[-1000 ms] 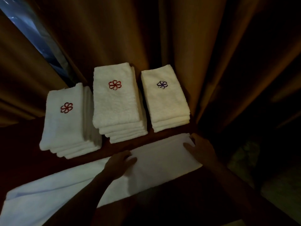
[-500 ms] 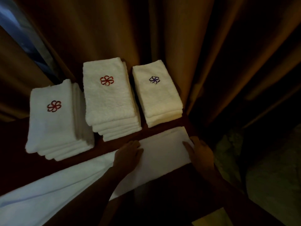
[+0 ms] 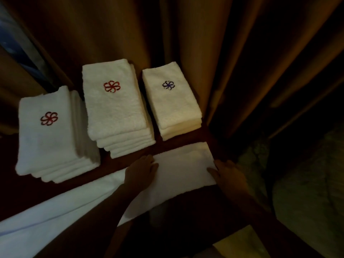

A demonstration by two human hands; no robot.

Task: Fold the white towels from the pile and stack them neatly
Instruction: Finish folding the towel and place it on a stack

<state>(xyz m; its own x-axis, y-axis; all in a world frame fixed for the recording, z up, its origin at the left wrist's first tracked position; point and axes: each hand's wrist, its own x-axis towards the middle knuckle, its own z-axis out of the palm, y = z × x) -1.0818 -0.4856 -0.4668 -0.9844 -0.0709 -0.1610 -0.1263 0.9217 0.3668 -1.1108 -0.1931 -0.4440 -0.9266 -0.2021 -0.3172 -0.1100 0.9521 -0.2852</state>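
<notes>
- We rest our left hand (image 3: 141,171) flat, fingers straight, on the long white towel (image 3: 182,172) lying along the dark surface (image 3: 115,165).
- Our right hand (image 3: 228,173) presses its right end, fingers extended.
- Three folded stacks (image 3: 113,107) sit behind.

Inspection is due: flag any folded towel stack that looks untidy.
The left stack of folded white towels is fanned out, its lower layers stepping rightward and forward. The small right stack sits square.
</notes>
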